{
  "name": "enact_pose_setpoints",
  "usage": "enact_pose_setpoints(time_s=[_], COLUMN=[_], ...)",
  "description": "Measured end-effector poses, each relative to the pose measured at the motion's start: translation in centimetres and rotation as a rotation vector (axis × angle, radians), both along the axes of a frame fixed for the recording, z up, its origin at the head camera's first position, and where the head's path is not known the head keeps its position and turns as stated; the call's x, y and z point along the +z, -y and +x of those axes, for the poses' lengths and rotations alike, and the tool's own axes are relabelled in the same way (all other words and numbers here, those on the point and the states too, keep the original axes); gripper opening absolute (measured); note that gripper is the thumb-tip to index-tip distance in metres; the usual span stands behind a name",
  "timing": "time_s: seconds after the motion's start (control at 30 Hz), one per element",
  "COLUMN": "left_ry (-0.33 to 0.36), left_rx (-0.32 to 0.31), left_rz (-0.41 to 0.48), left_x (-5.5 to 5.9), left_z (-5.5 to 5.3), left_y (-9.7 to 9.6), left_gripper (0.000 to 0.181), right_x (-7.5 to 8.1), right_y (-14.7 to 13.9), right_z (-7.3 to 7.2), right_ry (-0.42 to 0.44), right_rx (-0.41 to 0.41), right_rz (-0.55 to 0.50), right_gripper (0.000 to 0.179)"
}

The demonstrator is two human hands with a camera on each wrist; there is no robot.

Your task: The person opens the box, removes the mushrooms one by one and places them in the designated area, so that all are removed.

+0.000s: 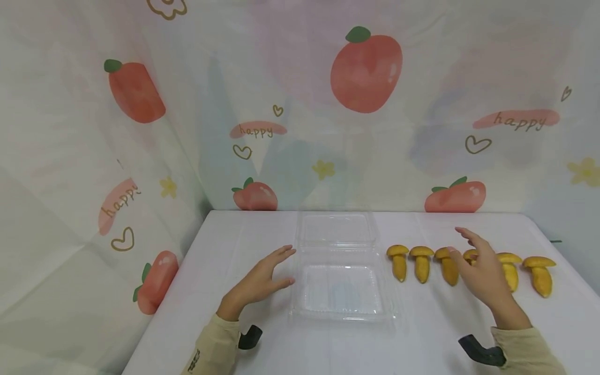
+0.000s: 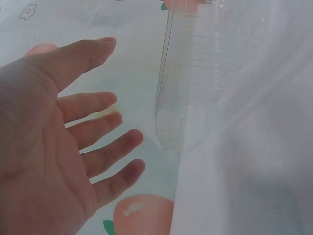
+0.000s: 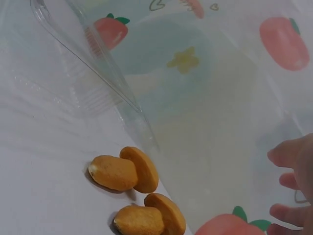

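A clear plastic clamshell box (image 1: 339, 289) lies with its lid (image 1: 336, 229) folded back, in the middle of the table. Just left of the box is my left hand (image 1: 259, 281), fingers spread and nothing in them; the left wrist view shows its palm (image 2: 44, 142) beside the clear plastic wall (image 2: 195, 73). Yellow-brown toy mushrooms (image 1: 399, 263) stand in a row to the box's right. Over the row's middle hovers my right hand (image 1: 485, 273), fingers loosely extended and holding nothing. It partly hides several mushrooms. Two mushrooms (image 3: 115, 172) show in the right wrist view, apart from the fingers.
A white cloth covers the table (image 1: 262, 229). Behind and to the left hangs a patterned curtain (image 1: 300, 62) with printed fruit and hearts. The rightmost mushroom (image 1: 541, 276) lies near the table's right side. Each sleeve has a dark wrist mount (image 1: 250, 337) at its cuff.
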State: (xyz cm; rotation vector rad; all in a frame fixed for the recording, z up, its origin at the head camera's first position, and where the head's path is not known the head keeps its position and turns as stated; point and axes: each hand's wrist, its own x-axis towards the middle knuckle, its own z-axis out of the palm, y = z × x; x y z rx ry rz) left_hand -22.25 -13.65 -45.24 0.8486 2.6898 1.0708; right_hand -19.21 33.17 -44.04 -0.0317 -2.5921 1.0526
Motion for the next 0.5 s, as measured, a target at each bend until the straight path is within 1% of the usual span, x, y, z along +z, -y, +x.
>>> enact_pose_setpoints(time_s=[0.1,0.2,0.3,0.4,0.5], left_ry=[-0.013,-0.026,-0.059,-0.084,-0.094], left_rx=[0.013,0.031,0.056,0.086,0.115], left_rz=[0.010,0.017,0.017,0.027,0.044], left_x=[0.1,0.2,0.2,0.3,0.5], left_z=[0.0,0.1,0.2,0.4,0.5], left_y=[0.0,0.0,-0.1,-0.2,-0.3], left_gripper=[0.067,0.066,0.063,0.060,0.059], right_x=[0.1,0.3,0.5,0.5,0.7], right_y=[0.6,1.4,2.3,3.1,3.9], right_z=[-0.2,-0.6,-0.8,-1.1,-1.2], right_ry=[-0.015,0.002,0.004,-0.024,-0.041], right_rx=[0.021,0.041,0.074,0.106,0.129], right_rz=[0.016,-0.016,-0.045,-0.033,-0.016], right_gripper=[0.057,0.059,0.060,0.058,0.057])
